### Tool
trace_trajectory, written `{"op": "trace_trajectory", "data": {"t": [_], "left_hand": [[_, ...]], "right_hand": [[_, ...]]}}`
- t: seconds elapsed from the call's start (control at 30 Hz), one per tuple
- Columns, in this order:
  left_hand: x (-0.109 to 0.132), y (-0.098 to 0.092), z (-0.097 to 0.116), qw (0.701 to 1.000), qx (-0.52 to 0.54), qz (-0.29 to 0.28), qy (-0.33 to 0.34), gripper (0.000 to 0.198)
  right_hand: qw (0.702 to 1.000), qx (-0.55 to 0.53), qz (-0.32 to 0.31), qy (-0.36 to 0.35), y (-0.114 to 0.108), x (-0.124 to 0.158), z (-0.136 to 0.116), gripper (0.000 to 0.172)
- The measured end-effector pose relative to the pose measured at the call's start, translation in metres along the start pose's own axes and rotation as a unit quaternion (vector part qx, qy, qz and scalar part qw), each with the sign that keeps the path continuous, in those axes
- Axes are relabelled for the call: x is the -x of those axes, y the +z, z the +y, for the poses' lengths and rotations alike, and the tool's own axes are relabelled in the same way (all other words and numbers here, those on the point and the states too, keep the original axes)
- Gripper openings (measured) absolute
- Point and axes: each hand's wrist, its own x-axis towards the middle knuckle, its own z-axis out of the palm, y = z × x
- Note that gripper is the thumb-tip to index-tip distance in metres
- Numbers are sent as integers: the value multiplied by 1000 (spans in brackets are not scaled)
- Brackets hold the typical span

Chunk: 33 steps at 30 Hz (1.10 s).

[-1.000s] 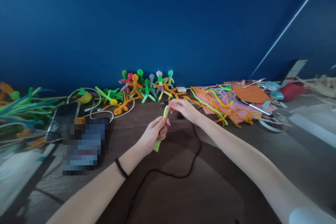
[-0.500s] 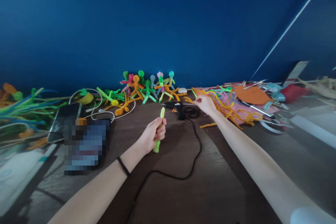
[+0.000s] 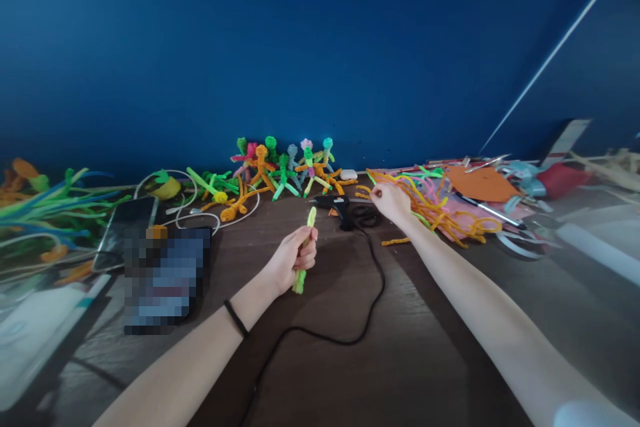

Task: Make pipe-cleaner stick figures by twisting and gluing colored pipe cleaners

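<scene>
In my left hand [image 3: 293, 259], fingers wrapped, is a yellow-green fuzzy pipe cleaner piece [image 3: 311, 217], upright, poking out above and below the fist. My right hand [image 3: 393, 200] reaches forward with thumb and fingers pinched together. What lies in that pinch is too small to make out. Just left of those fingertips lies a black hot glue gun [image 3: 339, 204], its nozzle toward the left. A heap of orange pipe cleaners [image 3: 453, 217] spreads beside and beyond my right hand. Behind the glue gun stand several small pipe cleaner figures [image 3: 283, 173].
The gun's black cord [image 3: 345, 341] curves toward me over the dark table [image 3: 425, 360]. On the left are a phone [image 3: 125, 230], a blurred-out dark device [image 3: 170, 287], a white cable [image 3: 193, 180] and loose pipe cleaners [image 3: 60, 207]. An orange sheet [image 3: 483, 187] lies right; a blue wall [image 3: 320, 47] stands behind.
My right hand has shifted very slightly, its fingers still pinched by the back of the glue gun. My left hand keeps its hold on the yellow-green pipe cleaner piece.
</scene>
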Motion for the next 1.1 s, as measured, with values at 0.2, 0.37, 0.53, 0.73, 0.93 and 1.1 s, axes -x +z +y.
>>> {"op": "trace_trajectory", "data": {"t": [0.2,0.37,0.53,0.73,0.93,1.1], "left_hand": [[0,0,0,1000,0,0,0,17],[-1,0,-1,1000,0,4,1,17],[-1,-1,-2,1000,2,2,13,17],[1,1,-2,1000,3,3,20,17],[4,7,-5,997,-9,31,72,20],[4,9,-5,994,-27,27,98,20]], "right_hand": [[991,-104,68,-55,-5,-3,-4,20],[962,-209,121,-128,-16,-2,-17,27],[960,-240,59,-129,-34,8,-41,34],[923,-320,-106,-187,-42,20,-67,30],[901,-334,-170,-219,-43,44,-93,24],[887,-326,-224,-239,-44,58,-105,26]]}}
